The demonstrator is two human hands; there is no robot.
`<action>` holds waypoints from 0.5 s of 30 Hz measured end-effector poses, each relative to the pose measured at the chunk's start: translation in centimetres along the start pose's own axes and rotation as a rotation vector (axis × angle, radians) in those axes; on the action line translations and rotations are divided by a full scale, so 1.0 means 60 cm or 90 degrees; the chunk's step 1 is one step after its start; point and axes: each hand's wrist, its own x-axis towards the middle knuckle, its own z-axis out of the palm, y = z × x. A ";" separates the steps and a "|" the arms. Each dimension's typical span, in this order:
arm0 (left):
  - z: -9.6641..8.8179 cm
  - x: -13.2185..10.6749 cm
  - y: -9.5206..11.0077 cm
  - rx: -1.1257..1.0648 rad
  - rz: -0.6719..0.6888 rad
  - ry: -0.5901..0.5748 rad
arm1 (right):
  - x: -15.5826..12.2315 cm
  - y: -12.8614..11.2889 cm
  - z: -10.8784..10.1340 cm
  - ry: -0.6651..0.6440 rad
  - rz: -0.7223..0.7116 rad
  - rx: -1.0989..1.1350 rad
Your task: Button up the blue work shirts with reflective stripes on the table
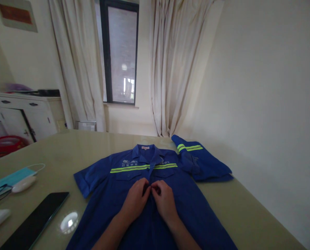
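A blue short-sleeved work shirt (100, 194) lies spread on the table, collar pointing away from me. A yellow-green reflective stripe (130, 168) crosses its chest beneath white printed marks. My left hand (137, 196) and my right hand (164, 198) meet at the front placket, a little below the stripe. Both have thumb and fingers pinched together on the fabric edge. Any button between the fingertips is hidden. Beside the shirt's right sleeve lies a second blue garment (209, 163), folded, with the same kind of stripe.
On the glossy table (92, 144), to the left, are a black phone (37, 222), a blue face mask (13, 178), a white rounded object (24, 184) and a dark cable. A wall borders the table's right side. Curtains (168, 62), a window and a white cabinet (27, 114) stand behind.
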 end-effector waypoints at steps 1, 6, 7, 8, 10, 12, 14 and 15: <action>0.000 -0.001 0.000 -0.002 -0.001 0.004 | 0.000 0.000 0.001 0.002 0.001 -0.002; 0.010 -0.004 -0.003 0.019 -0.018 0.021 | -0.001 -0.004 0.000 -0.006 0.002 -0.009; 0.013 -0.004 -0.005 0.026 -0.023 0.021 | -0.001 -0.005 -0.001 -0.008 0.004 -0.008; 0.015 -0.004 -0.007 0.032 -0.027 0.023 | -0.002 -0.006 -0.002 -0.011 0.005 -0.006; 0.016 -0.003 -0.010 0.037 -0.035 0.026 | -0.002 -0.007 -0.003 -0.015 0.006 0.001; 0.014 -0.001 -0.010 0.033 -0.051 0.021 | -0.002 -0.007 -0.003 -0.018 0.008 0.003; 0.011 0.001 -0.009 0.026 -0.075 0.012 | -0.002 -0.007 -0.003 -0.017 0.010 0.001; 0.009 0.002 -0.007 0.021 -0.086 0.008 | -0.003 -0.007 -0.002 -0.017 0.010 0.000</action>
